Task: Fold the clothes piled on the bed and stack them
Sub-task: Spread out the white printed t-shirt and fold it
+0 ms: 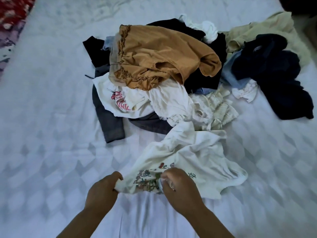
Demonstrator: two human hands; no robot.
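The white printed shirt lies crumpled on the near middle of the bed, its near edge gathered between both hands. The left hand grips a bunched corner of it, fingers curled round the cloth at the left end. The right hand pinches the same edge just to the right, fingers curled into the fabric beside a small coloured print. The stretch of shirt between the two hands is short and wrinkled. From there the garment trails away to the far right and runs up into the pile of clothes, touching it.

The pile sits in the far middle of the bed. A mustard ruffled garment lies on top. Under its near edge is a white shirt with a pink cartoon print, and below that a grey denim piece sticks out to the near left. Black clothing shows behind and to the right of the mustard one. A cream lace garment lies at the near right of the pile, touching the held shirt. Further right are a dark navy garment and, at the far right, a pale yellow garment. A red patterned cloth lies at the far left corner.
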